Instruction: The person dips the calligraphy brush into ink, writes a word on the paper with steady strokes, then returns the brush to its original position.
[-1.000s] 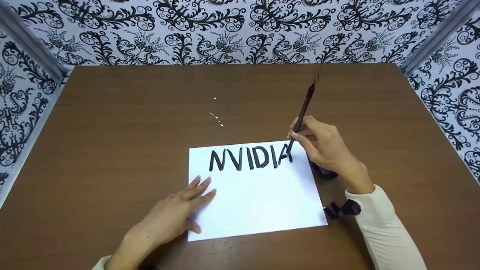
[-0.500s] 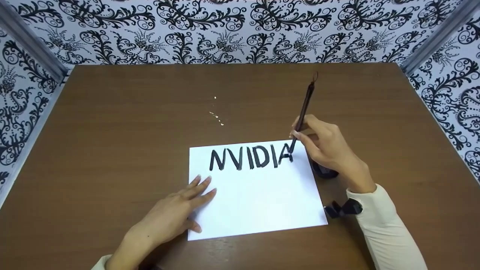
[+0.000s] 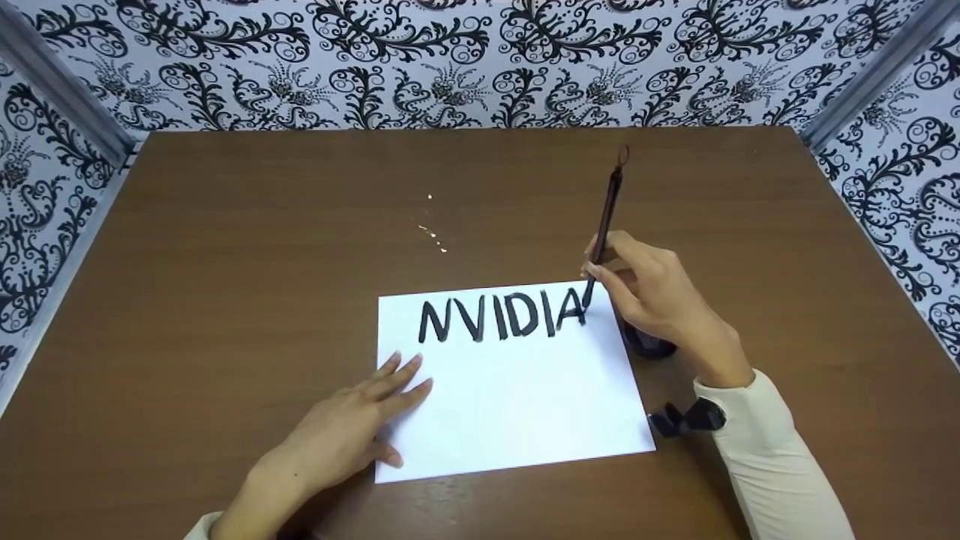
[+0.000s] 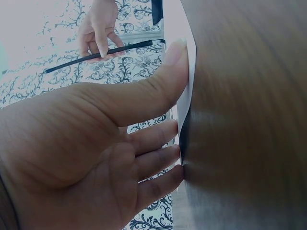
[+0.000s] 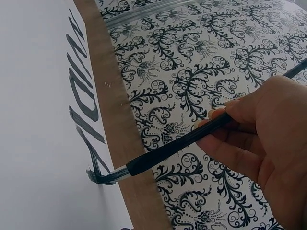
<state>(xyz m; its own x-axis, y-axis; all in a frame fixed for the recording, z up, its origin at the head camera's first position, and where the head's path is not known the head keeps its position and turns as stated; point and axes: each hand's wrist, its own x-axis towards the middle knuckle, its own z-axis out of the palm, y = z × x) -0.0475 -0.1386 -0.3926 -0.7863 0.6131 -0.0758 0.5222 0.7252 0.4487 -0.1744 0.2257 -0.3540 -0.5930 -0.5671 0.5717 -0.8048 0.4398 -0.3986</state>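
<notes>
A white sheet of paper [image 3: 517,405] lies on the brown table, with "NVIDIA" in thick black brush strokes along its upper part. My right hand [image 3: 656,292] pinches a dark ink brush [image 3: 609,202] between thumb and fingers, the handle steeply upright with a small loop at its top. In the right wrist view, the bent, ink-dark bristles [image 5: 100,178] meet the paper at the last letter A. My left hand [image 3: 337,431] rests with spread fingers on the sheet's left edge. The left wrist view shows its thumb [image 4: 163,81] lying on the paper.
Beside the sheet's right edge, a small dark round object [image 3: 649,345] is partly hidden under my right hand. A black device [image 3: 686,418] sits at the right cuff. Pale specks [image 3: 433,234] dot the table [image 3: 262,225] beyond the sheet; patterned walls [image 3: 450,67] surround it.
The brush tip has shifted slightly right along the final A, while the handle's top has swung a little left. My left hand and the paper have stayed in place.
</notes>
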